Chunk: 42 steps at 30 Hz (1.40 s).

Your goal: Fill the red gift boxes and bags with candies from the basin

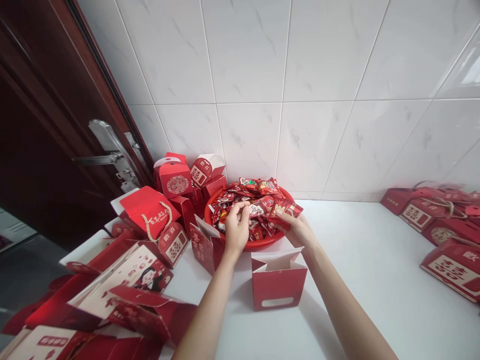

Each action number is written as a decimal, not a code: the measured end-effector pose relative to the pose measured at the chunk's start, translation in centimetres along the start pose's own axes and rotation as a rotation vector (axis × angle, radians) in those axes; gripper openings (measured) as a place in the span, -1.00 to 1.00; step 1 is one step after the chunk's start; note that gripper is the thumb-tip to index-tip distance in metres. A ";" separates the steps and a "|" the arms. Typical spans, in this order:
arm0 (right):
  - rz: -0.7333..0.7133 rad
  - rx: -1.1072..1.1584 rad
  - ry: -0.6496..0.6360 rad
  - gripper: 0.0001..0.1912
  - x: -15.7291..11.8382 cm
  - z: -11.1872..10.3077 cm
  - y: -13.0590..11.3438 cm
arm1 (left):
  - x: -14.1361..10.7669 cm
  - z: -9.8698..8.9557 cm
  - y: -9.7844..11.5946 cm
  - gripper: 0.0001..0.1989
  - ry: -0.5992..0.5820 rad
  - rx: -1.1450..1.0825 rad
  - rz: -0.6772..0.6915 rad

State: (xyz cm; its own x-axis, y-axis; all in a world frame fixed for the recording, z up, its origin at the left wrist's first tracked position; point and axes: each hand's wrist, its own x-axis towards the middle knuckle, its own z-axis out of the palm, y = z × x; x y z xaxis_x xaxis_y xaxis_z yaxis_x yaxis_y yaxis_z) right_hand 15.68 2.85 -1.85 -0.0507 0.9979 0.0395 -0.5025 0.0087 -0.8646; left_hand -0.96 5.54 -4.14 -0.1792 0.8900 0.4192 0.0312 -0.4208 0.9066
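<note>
A red basin [262, 243] is heaped with small candy packets [227, 192] in shiny red wrappers. Over the heap, my right hand [298, 229] pinches a red candy packet [287, 206] between thumb and fingers. My left hand [238, 226] is closed, its thumb and fingertips at the left end of another candy packet [258, 209] with white lettering. Just in front of the basin, between my forearms, stands an open-topped red paper box [279, 287] with a pale slot. Another open red box [204, 247] stands left of it, partly behind my left wrist.
Many red and white gift boxes [146, 210] crowd the left side, some folded flat, some with rope handles. More red boxes [446, 260] line the right of the white table [360, 245]. Behind are a tiled wall [247, 135] and a dark door with a metal handle [99, 159].
</note>
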 end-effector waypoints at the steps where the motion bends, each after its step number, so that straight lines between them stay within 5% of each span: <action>1: 0.001 -0.001 -0.008 -0.60 0.0 0.0 0.0 | 0.0 0.0 0.1 -0.73 0.007 -0.007 -0.002; 10: 0.005 0.023 -0.004 -0.64 0.2 0.0 0.2 | -0.2 0.2 0.7 -0.76 0.030 -0.062 -0.044; 19: 0.034 0.057 -0.073 -0.64 -0.4 0.9 0.3 | -0.2 0.1 0.6 -0.70 -0.041 -0.063 0.044; 35: -0.017 0.146 -0.027 -0.66 -0.2 1.0 0.8 | -0.6 0.3 1.0 -0.75 -0.217 -0.050 -0.035; 42: 0.010 0.156 -0.020 -0.62 0.1 0.4 0.9 | -0.4 0.5 1.0 -0.73 -0.176 -0.062 -0.054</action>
State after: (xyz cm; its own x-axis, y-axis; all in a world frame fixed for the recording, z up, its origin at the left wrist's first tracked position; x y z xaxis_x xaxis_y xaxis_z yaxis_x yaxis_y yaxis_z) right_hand 14.85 2.94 -2.46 -0.0726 0.9965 0.0423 -0.6295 -0.0129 -0.7769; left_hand -0.36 4.83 -3.38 -0.0041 0.9263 0.3768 -0.0359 -0.3767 0.9256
